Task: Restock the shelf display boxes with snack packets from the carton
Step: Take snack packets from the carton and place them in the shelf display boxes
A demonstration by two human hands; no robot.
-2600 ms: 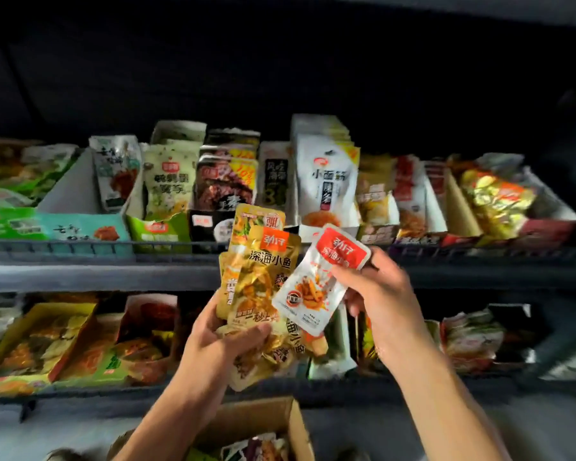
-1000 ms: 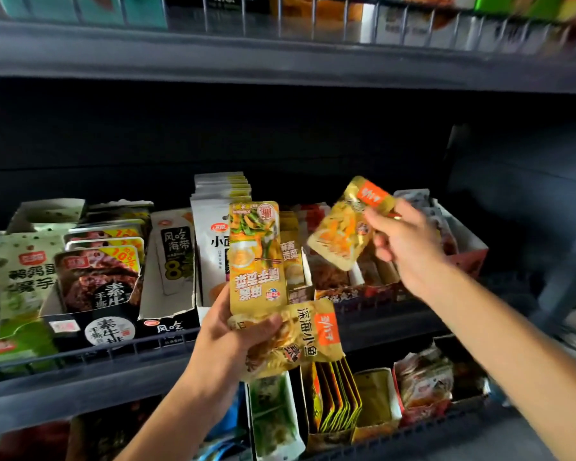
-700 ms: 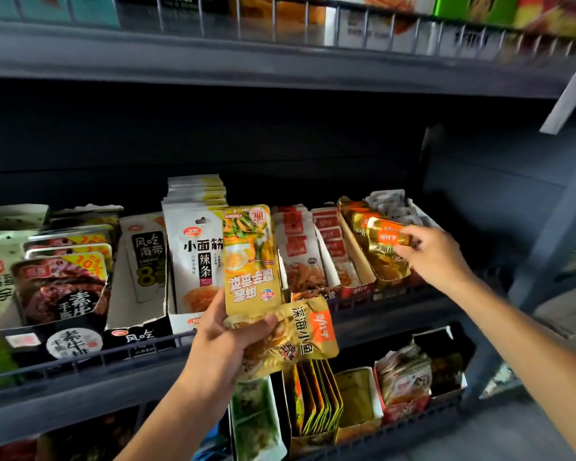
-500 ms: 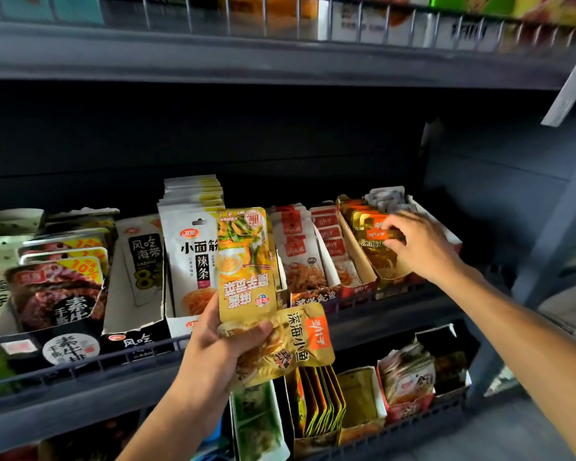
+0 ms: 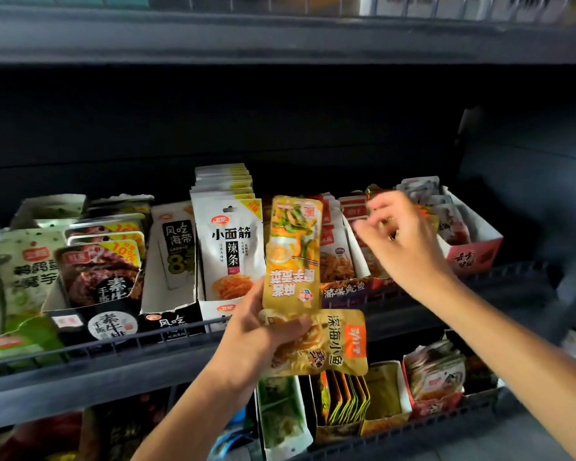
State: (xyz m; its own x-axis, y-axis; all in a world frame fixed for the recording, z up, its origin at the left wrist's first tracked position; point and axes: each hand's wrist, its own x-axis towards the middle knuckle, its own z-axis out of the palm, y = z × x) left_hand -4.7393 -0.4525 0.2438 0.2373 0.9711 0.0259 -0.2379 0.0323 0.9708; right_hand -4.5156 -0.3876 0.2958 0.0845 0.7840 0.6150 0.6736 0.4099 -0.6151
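Left hand grips 2 snack packets; right hand apart.

Right hand blurred; top shelf cropped

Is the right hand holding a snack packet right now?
No, the right hand hovers over the display boxes with loosely curled fingers and nothing in it; only the left hand grips gold packets.

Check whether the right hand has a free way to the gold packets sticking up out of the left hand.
Probably yes. The right hand holds nothing visible and hovers over the display boxes, beside the gold packets. Nothing lies between them, and their tops stand clear above the left hand.
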